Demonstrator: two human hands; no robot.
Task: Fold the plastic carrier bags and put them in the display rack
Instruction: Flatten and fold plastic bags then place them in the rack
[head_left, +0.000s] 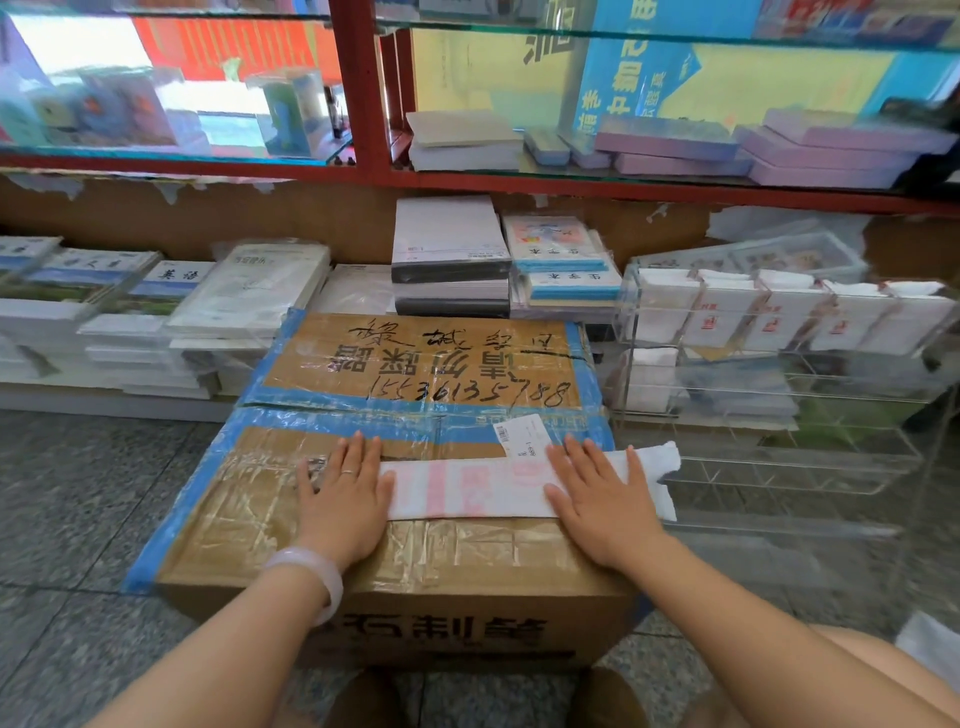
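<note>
Bag (483, 491), white plastic with pink print, folded into a long strip, flat across near part of taped cardboard box (332, 540). Left hand (343, 493) and right hand (597, 499): fingers straight, palms pressing strip ends. Clear display rack (779, 364), right, holds folded bags.

Acrylic rack (779, 364) stands open rightward; book stacks (452, 260) block behind.

White carrier bag (483, 491) with pink print lies flattened lengthwise; folded bags (779, 312) fill the rack (779, 457).
</note>
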